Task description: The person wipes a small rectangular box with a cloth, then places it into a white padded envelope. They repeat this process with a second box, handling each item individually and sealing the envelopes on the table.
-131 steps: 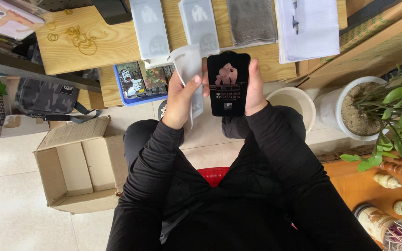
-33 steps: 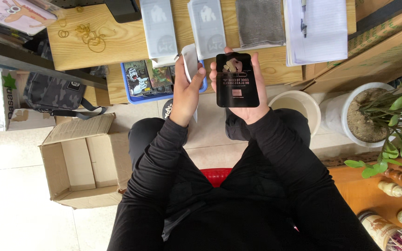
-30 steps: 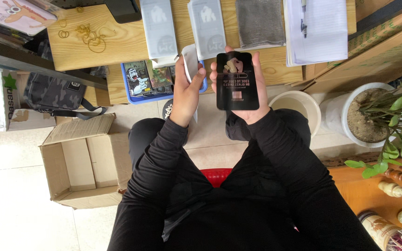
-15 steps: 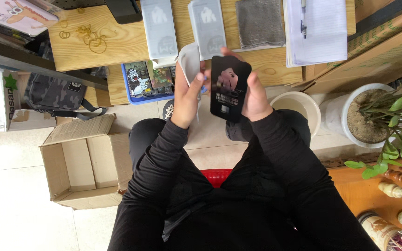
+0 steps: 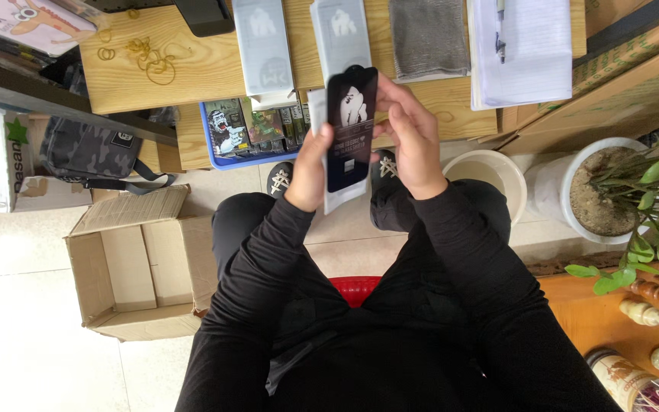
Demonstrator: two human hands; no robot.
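Open air around both hands; packets (image 5: 262, 46) crowding the desk (image 5: 192, 69) ahead.

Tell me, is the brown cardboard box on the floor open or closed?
Open. The brown cardboard box lies with its flaps spread outward, and you can see straight down to its bare inside bottom. Nothing shows inside it.

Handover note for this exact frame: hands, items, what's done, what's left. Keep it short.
Left hand: holds the black flat package with a pale sleeve behind it, at the lower left edge.
Right hand: fingers on the black package's right edge.
Items: two white packs lie on the wooden table; a blue tray of packs sits at its near edge; an open cardboard box is on the floor.
Done: package raised over the lap.
Left: package and sleeve not yet set down.
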